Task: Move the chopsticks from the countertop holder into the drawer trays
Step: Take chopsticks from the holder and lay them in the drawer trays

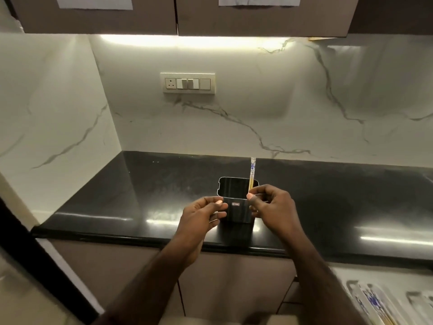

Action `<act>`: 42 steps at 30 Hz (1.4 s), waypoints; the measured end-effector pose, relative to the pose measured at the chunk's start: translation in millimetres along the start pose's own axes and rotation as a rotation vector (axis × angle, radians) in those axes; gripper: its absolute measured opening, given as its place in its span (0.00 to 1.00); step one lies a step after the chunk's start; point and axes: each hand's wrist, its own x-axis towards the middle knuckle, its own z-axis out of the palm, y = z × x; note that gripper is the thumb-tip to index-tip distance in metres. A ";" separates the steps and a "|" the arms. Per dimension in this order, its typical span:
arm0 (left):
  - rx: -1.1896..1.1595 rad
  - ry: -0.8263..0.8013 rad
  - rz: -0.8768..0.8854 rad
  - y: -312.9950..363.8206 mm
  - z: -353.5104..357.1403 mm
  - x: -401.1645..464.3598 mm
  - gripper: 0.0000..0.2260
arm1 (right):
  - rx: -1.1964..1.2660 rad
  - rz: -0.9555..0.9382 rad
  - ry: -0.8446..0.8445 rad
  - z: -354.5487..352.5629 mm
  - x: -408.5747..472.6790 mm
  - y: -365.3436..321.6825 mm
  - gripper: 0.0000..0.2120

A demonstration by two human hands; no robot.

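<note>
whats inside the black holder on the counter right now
One chopstick stands up out of the holder at its right side, pinched by the right hand. The left hand holds the holder's left side. The front wall hides the bottom, so anything lower down cannot be seen.

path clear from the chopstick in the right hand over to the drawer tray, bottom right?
Nothing visible blocks it. The right hand pinches the chopstick at the holder rim; its lower end is in the holder, so it lifts out first. The drawer tray lies open lower right, below the countertop edge.
</note>
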 end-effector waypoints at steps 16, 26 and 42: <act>-0.024 -0.082 -0.119 -5.8 42.8 203.6 0.06 | -0.189 0.191 0.162 17.6 187.9 79.8 0.15; 0.049 -0.132 -0.211 -25.9 43.2 253.4 0.05 | -0.221 0.304 0.105 38.8 234.8 106.4 0.14; 0.182 -0.160 -0.269 -52.9 50.2 277.0 0.06 | -0.162 0.321 -0.102 52.1 250.4 106.6 0.16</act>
